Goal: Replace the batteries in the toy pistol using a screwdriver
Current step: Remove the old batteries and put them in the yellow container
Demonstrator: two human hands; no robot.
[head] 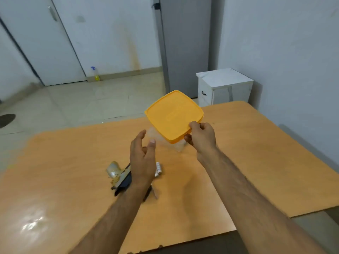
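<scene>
My right hand (201,136) pinches the near corner of an orange square lid (173,114), lifted and tilted above a clear plastic container (178,146) on the table. My left hand (142,158) hovers open just left of the container, fingers relaxed, holding nothing. Beneath my left wrist lies the toy pistol (120,178), partly hidden, dark and pale yellow. A few white batteries (158,169) lie right of my left hand. A thin dark screwdriver (149,194) pokes out under my forearm.
The orange wooden table (256,162) has its near edge stepped at the lower right. A white bedside cabinet (222,87) stands beyond the table's far right corner. A spray bottle (95,74) stands on the tiled floor by the wall.
</scene>
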